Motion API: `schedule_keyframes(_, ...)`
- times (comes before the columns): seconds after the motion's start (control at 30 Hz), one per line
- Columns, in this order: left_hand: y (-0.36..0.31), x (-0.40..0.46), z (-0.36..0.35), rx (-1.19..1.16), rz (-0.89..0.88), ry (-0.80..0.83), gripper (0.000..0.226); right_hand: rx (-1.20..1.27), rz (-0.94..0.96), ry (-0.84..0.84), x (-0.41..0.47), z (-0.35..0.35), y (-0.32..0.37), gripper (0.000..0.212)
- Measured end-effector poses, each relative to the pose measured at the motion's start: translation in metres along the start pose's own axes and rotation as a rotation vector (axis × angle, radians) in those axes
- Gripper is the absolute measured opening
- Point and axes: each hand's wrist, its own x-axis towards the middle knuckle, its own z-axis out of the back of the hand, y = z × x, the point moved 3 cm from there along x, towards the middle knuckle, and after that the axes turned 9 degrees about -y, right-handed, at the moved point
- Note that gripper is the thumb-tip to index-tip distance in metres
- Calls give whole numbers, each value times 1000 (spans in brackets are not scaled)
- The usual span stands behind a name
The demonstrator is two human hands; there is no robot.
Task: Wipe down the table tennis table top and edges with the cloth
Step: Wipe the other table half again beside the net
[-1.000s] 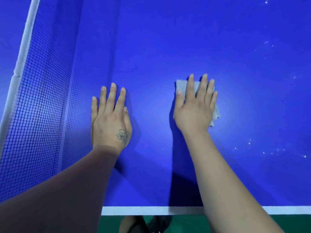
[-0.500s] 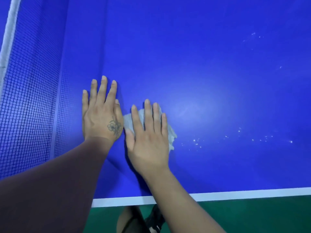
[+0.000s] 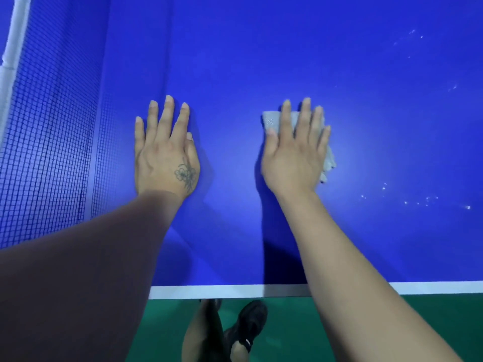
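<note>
The blue table tennis table top fills most of the view, with its white edge line along the near side. My right hand lies flat with straight fingers on a small grey cloth, pressing it onto the table; the cloth shows at the fingertips and at the hand's right side. My left hand rests flat on the bare table to the left, fingers straight, holding nothing.
The dark net with its white top band stands at the left. White specks dot the table surface at the right. Below the table edge is green floor and my black shoe.
My right hand has slid the cloth to the right and away from me, off from beside my left hand. My left hand has stayed flat in its place.
</note>
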Motion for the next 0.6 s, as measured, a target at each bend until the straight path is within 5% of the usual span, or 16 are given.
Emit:
schedule_keyframes(0.27, 0, -1, 0, 34, -29, 16, 58, 120, 250, 25, -105, 10, 55, 60)
schedule_keyframes(0.6, -55, -5, 9, 1, -22, 82, 68, 41, 174, 116, -199, 50, -62, 61)
